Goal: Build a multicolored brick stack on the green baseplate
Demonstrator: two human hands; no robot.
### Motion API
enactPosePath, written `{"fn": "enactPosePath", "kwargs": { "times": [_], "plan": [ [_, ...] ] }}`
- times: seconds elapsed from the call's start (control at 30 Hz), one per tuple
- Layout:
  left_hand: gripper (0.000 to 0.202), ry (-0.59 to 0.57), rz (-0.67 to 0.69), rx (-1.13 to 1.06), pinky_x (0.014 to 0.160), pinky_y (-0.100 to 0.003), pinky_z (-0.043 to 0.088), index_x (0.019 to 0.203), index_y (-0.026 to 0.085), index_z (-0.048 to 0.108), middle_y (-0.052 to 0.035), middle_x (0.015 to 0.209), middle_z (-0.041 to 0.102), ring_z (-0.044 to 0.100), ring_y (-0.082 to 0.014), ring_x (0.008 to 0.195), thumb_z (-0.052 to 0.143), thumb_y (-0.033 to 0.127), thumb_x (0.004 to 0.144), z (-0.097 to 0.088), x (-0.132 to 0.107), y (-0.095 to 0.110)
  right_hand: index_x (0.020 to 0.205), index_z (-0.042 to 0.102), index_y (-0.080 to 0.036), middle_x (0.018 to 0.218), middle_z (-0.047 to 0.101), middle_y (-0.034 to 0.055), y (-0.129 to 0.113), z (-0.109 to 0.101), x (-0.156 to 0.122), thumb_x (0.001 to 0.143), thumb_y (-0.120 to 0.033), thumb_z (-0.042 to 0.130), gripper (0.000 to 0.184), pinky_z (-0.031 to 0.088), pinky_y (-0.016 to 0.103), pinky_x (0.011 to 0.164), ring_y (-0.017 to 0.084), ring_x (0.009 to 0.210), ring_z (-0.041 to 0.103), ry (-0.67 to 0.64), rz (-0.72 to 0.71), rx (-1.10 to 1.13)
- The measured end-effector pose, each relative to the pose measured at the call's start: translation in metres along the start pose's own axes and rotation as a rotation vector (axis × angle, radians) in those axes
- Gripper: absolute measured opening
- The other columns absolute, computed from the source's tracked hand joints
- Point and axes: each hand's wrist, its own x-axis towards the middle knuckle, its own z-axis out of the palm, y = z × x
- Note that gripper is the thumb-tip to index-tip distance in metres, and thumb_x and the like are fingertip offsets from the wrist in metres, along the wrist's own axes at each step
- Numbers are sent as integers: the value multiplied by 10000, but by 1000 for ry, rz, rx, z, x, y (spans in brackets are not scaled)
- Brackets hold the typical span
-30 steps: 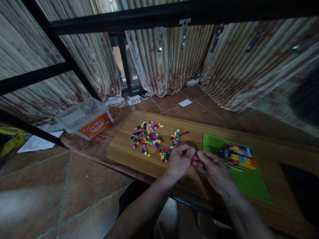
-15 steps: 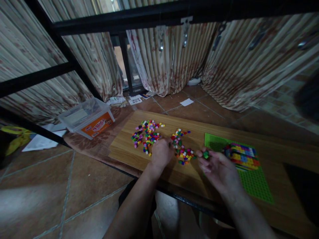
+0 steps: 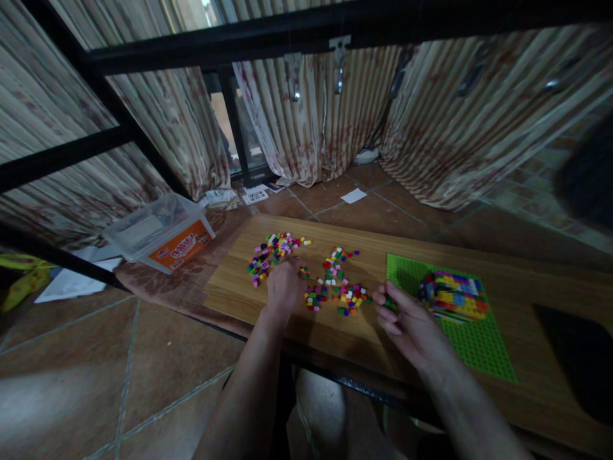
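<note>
My left hand (image 3: 283, 286) reaches down into the left heap of small toy building bricks (image 3: 282, 244), its back toward me. Its fingers point away and are mostly hidden, so any brick in them cannot be made out. My right hand (image 3: 412, 319) is closed, palm turned inward, around small green building bricks (image 3: 391, 303), partly covered by its fingers. It hovers just left of a green studded baseplate (image 3: 483, 351). On that plate stands a multicoloured brick build (image 3: 454, 295) in rows of yellow, blue, red and orange. Between my hands lie smaller brick clusters (image 3: 352, 297).
The bricks and plate are on a long wooden board (image 3: 234, 281). A clear plastic box (image 3: 163, 230) with an orange label stands at the left on a brown cloth. A dark flat object (image 3: 575, 358) lies at the right end. Curtains and a black metal frame rise behind.
My left hand has moved left to the left heap, uncovering a small brick cluster. My right hand's fingers have closed further over the green bricks. The view has shifted slightly.
</note>
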Motion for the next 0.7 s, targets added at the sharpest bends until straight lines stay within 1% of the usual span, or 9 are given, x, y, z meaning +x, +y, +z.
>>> {"fn": "enactPosePath", "kwargs": {
  "times": [0.1, 0.27, 0.37, 0.43, 0.5, 0.53, 0.6, 0.63, 0.7],
  "plan": [
    [322, -8, 32, 56, 845, -297, 499, 1020, 238, 730, -87, 1109, 685, 672, -223, 925, 551, 118, 780, 2, -2, 4, 744, 639, -170, 684, 496, -39, 1, 2, -1, 679, -349, 793, 244, 193, 111, 337, 15, 461, 305, -5, -2, 3],
    [284, 21, 28, 106, 806, -291, 502, 1004, 196, 717, -113, 1087, 673, 671, -224, 900, 548, 118, 789, 5, -4, 11, 730, 640, -168, 682, 501, -35, 1, 2, -1, 664, -361, 799, 258, 202, 126, 337, 22, 462, 303, 17, -11, -41],
    [262, 21, 24, 96, 792, -286, 493, 950, 181, 719, -119, 1050, 681, 668, -220, 894, 509, 111, 811, 3, -3, 12, 725, 639, -171, 679, 502, -33, 1, 3, -1, 658, -374, 798, 267, 196, 134, 338, 26, 461, 301, 12, -20, -62],
    [254, 40, 23, 34, 800, -294, 486, 931, 177, 720, -115, 1026, 689, 662, -218, 892, 501, 119, 816, 2, -1, 11, 719, 640, -169, 671, 499, -34, 2, 4, -1, 651, -382, 801, 276, 182, 135, 343, 24, 459, 297, 13, -26, -75],
    [221, 62, 28, -122, 806, -299, 480, 903, 180, 721, -95, 982, 701, 654, -207, 872, 523, 147, 812, 3, -1, 14, 718, 645, -165, 666, 503, -34, 4, 6, -1, 640, -387, 807, 286, 164, 137, 351, 22, 458, 297, 25, -35, -100],
    [195, 53, 32, -249, 794, -293, 480, 881, 181, 721, -78, 943, 707, 650, -195, 846, 542, 169, 806, 4, -2, 16, 721, 648, -165, 664, 508, -34, 5, 6, -1, 633, -390, 810, 291, 154, 140, 354, 23, 458, 299, 32, -40, -117],
    [144, -12, 36, -587, 743, -268, 483, 840, 179, 712, -40, 841, 709, 637, -166, 772, 585, 221, 787, 10, -6, 26, 739, 658, -167, 661, 521, -32, 8, 8, -1, 614, -398, 820, 309, 134, 149, 359, 27, 458, 305, 51, -44, -154],
    [136, -72, 39, -779, 710, -253, 482, 838, 175, 706, -26, 796, 704, 628, -150, 730, 607, 244, 775, 14, -11, 33, 754, 663, -167, 658, 526, -32, 10, 9, -1, 607, -405, 822, 322, 127, 154, 361, 28, 457, 305, 56, -41, -168],
    [130, -156, 22, -1116, 664, -231, 480, 821, 162, 685, -12, 757, 686, 612, -124, 677, 651, 251, 733, 23, -21, 50, 767, 664, -168, 647, 531, -34, 13, 10, 0, 601, -419, 824, 340, 124, 159, 367, 29, 453, 303, 51, -37, -178]
  ]
}}
